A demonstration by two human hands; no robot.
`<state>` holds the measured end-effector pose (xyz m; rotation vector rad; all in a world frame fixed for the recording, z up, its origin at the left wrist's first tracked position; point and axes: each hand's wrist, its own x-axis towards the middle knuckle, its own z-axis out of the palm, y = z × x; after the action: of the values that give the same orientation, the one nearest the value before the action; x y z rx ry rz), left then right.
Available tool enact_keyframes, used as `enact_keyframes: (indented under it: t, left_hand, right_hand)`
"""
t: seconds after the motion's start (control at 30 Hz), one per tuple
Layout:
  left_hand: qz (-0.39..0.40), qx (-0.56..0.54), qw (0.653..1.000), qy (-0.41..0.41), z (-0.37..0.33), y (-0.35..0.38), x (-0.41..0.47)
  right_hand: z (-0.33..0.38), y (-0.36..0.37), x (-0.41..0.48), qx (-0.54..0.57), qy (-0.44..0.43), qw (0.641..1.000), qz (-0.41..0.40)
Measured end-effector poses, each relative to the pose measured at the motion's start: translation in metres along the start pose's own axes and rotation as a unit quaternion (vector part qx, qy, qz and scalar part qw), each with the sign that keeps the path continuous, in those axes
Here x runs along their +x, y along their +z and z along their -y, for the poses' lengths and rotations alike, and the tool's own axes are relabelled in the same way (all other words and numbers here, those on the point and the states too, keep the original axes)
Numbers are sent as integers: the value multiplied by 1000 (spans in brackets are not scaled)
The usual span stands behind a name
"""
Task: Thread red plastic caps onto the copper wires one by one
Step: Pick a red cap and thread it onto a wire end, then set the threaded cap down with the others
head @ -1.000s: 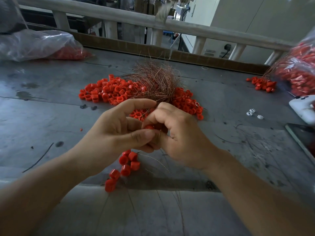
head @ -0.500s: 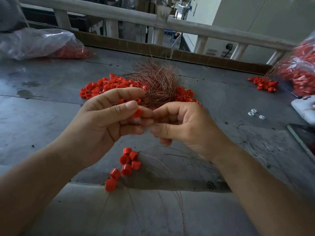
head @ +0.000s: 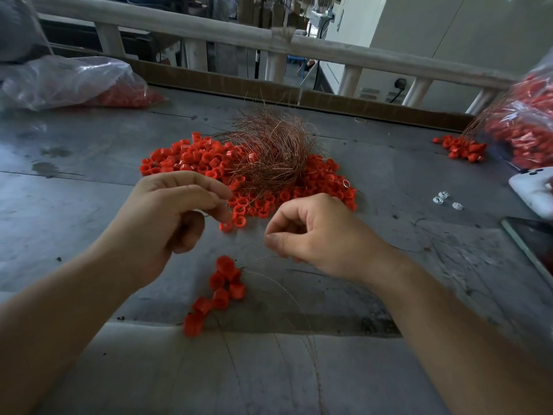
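Capped wire lies near-left to far-right (right hand pinching).

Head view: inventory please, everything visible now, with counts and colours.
loose caps: many, red, heap mid-table
wire bundle: one, copper, on that heap
strung caps: about seven, red, near table edge
thin wire: one, copper, trailing from strung caps
small heap: one, red caps, far right
left bag: one, clear, red caps inside, far left
right bag: one, clear, red caps inside, right edge
white bits: three, right
table: one, grey
railing: one, pale, behind table
left hand: fingers curled, contents unclear
right hand: pinches thin wire
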<state>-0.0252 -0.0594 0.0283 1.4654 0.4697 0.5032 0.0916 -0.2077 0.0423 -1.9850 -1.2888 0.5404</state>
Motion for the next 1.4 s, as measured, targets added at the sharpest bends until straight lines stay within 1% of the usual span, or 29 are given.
enact_keyframes:
  t: [0.1, 0.2, 0.27, 0.37, 0.47, 0.57, 0.67, 0.8, 0.87, 0.93, 1.17, 1.33, 1.4]
  left_hand:
    - [-80, -7, 997, -5, 0, -5, 6]
    - [-121, 16, 993, -2, 2, -10, 13]
    - [-145, 55, 988, 13, 4, -13, 17]
    - [-179, 129, 974, 51, 8, -13, 21]
    - [-196, 241, 947, 86, 12, -13, 24]
    - [-188, 351, 909, 122, 16, -11, 26]
    - [-158, 418, 883, 142, 21, -10, 28]
    - [-122, 463, 867, 138, 26, -10, 32]
    - [-111, 477, 861, 137, 29, -10, 35]
    - [-101, 493, 853, 137, 32, -9, 37]
    - [-95, 505, 844, 155, 36, -9, 40]
    - [-96, 496, 846, 171, 34, -9, 38]
    - [-109, 474, 856, 177, 32, -9, 37]
  right_hand:
    - [-1, 5, 1, -61, 1, 998, 6]
    - [-4, 10, 3, -139, 0, 989, 41]
    - [-7, 11, 3, -172, -13, 983, 56]
    - [-8, 10, 4, -184, -26, 980, 65]
    - [-9, 6, 4, -168, -19, 982, 83]
    - [-9, -2, 3, -133, -7, 987, 89]
    - [-9, -12, 3, -110, 8, 992, 57]
    - [-15, -22, 5, -147, 30, 988, -34]
    - [-17, -23, 5, -152, 41, 986, -56]
    - [-18, -22, 5, -155, 45, 985, -61]
    - [-20, -17, 6, -175, 43, 982, -53]
    - [-22, -15, 7, -181, 44, 981, -55]
    - [-24, -15, 8, -188, 49, 979, -56]
